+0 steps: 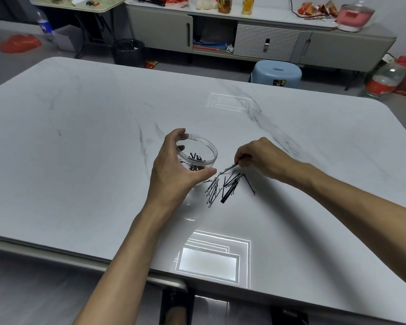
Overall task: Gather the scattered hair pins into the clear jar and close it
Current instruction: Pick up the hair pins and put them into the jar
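A clear round jar (205,146) stands open on the white marble table (80,141), with several black hair pins inside. My left hand (174,170) wraps around the jar's left and near side. Just right of the jar, a loose pile of black hair pins (225,187) lies on the table. My right hand (258,158) hovers over the pile's far edge and pinches one hair pin (230,168) between thumb and forefinger, its free end pointing toward the jar. No lid shows in view.
Bright window reflections lie on the table near its front edge (211,261). Beyond the far edge stand a blue plastic stool (277,73), a black bin (128,51) and a long grey cabinet (267,41).
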A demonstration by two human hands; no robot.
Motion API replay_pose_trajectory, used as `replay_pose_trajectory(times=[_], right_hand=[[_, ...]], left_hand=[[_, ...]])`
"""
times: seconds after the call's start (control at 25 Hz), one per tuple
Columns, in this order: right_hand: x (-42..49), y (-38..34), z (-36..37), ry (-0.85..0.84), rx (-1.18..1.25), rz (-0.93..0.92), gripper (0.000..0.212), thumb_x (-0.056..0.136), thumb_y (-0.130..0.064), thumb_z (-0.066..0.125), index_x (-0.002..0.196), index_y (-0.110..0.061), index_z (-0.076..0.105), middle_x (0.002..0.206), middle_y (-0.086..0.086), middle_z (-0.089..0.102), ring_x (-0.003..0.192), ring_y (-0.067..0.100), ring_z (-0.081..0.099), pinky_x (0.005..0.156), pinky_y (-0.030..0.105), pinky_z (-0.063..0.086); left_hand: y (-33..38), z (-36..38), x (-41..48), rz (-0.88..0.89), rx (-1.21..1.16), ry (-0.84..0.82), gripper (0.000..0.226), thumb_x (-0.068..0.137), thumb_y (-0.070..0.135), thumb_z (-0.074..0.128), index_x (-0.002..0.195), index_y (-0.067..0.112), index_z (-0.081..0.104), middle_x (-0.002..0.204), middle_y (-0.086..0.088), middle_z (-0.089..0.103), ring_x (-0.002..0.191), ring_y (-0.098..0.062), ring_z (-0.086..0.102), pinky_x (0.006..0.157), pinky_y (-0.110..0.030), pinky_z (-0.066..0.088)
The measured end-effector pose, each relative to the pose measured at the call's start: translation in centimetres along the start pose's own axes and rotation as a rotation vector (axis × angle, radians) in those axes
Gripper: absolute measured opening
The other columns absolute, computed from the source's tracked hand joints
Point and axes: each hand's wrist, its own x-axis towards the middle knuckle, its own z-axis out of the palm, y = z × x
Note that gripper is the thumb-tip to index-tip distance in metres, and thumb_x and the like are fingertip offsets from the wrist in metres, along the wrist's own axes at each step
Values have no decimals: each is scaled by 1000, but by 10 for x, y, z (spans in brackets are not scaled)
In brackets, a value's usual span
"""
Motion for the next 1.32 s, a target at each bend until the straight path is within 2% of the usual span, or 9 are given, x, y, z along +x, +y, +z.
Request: replay_pose_trajectory(times=[0.08,0.28,0.36,0.48,0.6,0.76,0.96,1.16,1.32], right_hand=[[1,-11,-12,144,95,57,20,83,4,63,89,-13,73,73,-2,71,71,11,67,71,19,50],[14,-53,-55,380,472,-7,14,85,-2,68,86,-15,71,71,-3,70,64,3,62,71,14,50],[17,-72,-66,273,479,-112,12,85,-2,68,87,-13,72,73,1,71,65,4,62,69,14,50],[23,-98,-64,24,106,-259,11,83,-7,72,89,-17,75,77,-3,74,66,-3,62,67,11,47],[30,-106,-50,-7,100,-342,15,81,-11,75,94,-18,75,81,-7,73,69,-6,60,68,8,45],[40,-81,-35,253,408,-113,13,83,-8,71,93,-14,75,83,-1,74,72,2,63,73,14,47],[29,-61,24,-190,85,12,14,77,-16,77,91,-17,74,83,-4,68,78,9,59,71,21,45],[28,-61,43,-198,-18,-67,17,80,-5,60,75,-22,60,73,-12,54,72,13,57,65,27,44],[26,-46,30,-228,28,-97,19,82,-3,60,77,-20,59,76,-12,65,74,11,61,71,29,50]], left_hand=[[-1,-1,0,1,12,4,94,59,38,89,139,34,40,132,22,50,117,-4,53,82,-5,36],[-1,0,1,-3,25,14,94,60,35,90,139,33,40,132,21,51,116,-5,53,84,-9,38],[-1,1,1,-3,30,21,94,60,35,91,139,32,40,132,20,52,116,-7,53,86,-15,40],[0,0,1,1,30,24,94,58,38,89,138,32,41,131,20,53,115,-8,54,87,-16,41],[0,-1,1,-4,15,30,93,56,39,86,137,33,41,131,19,54,117,-7,54,88,-16,42],[-2,-6,3,-6,14,86,94,59,35,91,138,32,40,131,20,53,116,-6,54,84,-9,39],[-4,-11,4,-7,-3,135,94,59,37,90,138,33,40,130,21,52,117,-5,53,82,-4,37],[-5,-11,4,0,-2,126,96,58,38,91,139,31,40,131,20,52,117,-6,53,86,-10,38],[-5,-10,4,-3,0,123,95,60,35,91,140,30,40,132,19,52,116,-6,53,82,-2,36]])
